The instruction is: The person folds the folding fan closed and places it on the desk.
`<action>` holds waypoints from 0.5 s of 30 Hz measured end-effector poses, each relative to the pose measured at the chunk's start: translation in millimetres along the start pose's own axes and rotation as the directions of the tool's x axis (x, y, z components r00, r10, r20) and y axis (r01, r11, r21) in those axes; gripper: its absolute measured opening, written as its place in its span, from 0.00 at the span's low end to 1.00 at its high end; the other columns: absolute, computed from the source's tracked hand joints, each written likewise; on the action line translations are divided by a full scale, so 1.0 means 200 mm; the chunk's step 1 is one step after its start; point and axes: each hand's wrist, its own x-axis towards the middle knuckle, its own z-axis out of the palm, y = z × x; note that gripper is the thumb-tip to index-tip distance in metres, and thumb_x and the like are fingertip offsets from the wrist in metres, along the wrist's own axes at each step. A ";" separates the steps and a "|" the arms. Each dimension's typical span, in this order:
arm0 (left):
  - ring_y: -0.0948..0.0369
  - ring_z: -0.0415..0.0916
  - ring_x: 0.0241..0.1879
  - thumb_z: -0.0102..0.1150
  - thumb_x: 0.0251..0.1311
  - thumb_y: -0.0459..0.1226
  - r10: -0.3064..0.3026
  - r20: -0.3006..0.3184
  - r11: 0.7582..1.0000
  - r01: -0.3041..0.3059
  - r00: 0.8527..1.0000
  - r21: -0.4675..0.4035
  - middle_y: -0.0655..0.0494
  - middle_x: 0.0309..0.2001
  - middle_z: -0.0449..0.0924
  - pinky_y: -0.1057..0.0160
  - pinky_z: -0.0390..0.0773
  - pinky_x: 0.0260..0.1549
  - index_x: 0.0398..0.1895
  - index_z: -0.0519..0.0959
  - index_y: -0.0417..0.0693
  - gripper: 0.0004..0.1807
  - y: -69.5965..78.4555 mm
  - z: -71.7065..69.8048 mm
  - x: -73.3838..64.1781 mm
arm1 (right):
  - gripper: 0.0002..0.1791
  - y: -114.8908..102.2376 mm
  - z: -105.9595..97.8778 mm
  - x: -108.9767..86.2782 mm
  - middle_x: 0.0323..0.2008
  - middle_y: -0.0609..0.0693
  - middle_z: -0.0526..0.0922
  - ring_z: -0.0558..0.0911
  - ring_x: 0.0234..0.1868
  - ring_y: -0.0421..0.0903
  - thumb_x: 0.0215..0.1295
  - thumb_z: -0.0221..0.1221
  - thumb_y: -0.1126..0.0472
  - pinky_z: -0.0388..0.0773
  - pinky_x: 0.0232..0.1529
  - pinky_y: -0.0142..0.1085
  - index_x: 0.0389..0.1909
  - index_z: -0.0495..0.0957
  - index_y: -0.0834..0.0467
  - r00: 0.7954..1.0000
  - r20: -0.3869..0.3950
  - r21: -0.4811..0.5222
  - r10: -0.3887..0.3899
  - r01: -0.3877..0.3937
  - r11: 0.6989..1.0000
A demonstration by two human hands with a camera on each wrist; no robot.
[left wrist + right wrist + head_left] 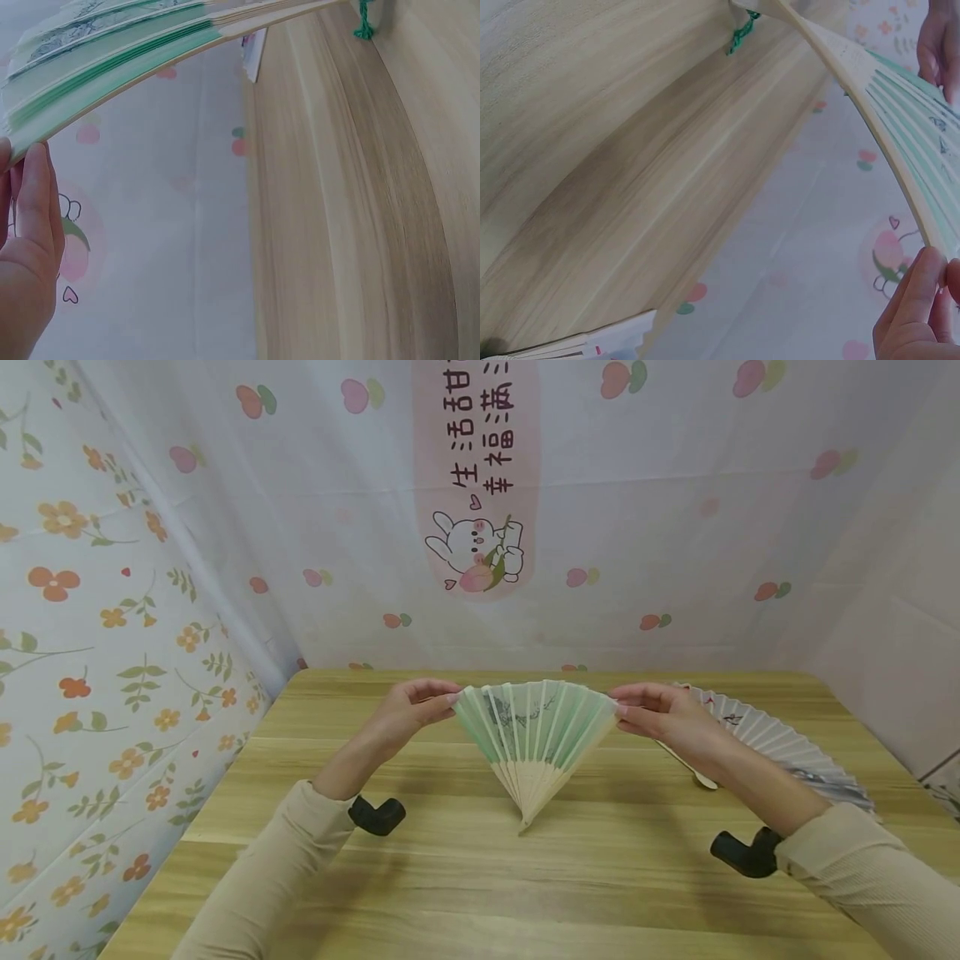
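Observation:
A green folding fan with pale wooden ribs and a dark branch print is spread partway between the two hands, its pivot end pointing down toward the table. My left hand pinches the fan's upper left corner between thumb and fingers. At the opposite corner, my right hand pinches the outer rib's tip the same way. In the left wrist view a green cord dangles at the pivot. Folds stay bunched near the left outer rib.
A second, white folding fan lies spread on the wooden table at the right, partly behind the right forearm. Black curved pieces are at both wrists. Printed curtains hang behind and to the left of the table.

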 end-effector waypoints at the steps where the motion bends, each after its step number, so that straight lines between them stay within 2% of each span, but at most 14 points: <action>1: 0.58 0.74 0.44 0.52 0.59 0.31 0.002 0.004 1.000 -0.002 1.000 -0.001 0.50 0.42 0.75 0.55 0.68 0.51 0.44 0.73 0.33 0.12 0.00 0.00 0.00 | 0.28 0.00 0.00 0.00 0.47 0.53 0.71 0.76 0.44 0.38 0.60 0.55 0.54 0.72 0.49 0.33 0.55 0.63 0.68 1.000 -0.001 0.001 0.003 -0.003 1.000; 7: 0.59 0.74 0.43 0.52 0.59 0.31 0.010 0.009 1.000 -0.010 1.000 0.002 0.50 0.42 0.75 0.57 0.70 0.50 0.44 0.73 0.33 0.11 0.00 0.02 0.01 | 0.28 -0.01 0.02 0.01 0.46 0.53 0.71 0.76 0.43 0.39 0.59 0.56 0.55 0.73 0.48 0.32 0.55 0.63 0.68 1.000 -0.006 0.018 0.015 -0.015 1.000; 15: 0.58 0.74 0.44 0.52 0.59 0.31 -0.001 0.016 1.000 0.001 1.000 0.004 0.50 0.41 0.75 0.60 0.71 0.49 0.45 0.72 0.32 0.12 0.01 0.03 0.02 | 0.28 -0.02 0.02 0.02 0.48 0.55 0.70 0.76 0.44 0.38 0.60 0.56 0.55 0.73 0.48 0.33 0.55 0.63 0.68 1.000 -0.004 -0.010 0.016 -0.016 1.000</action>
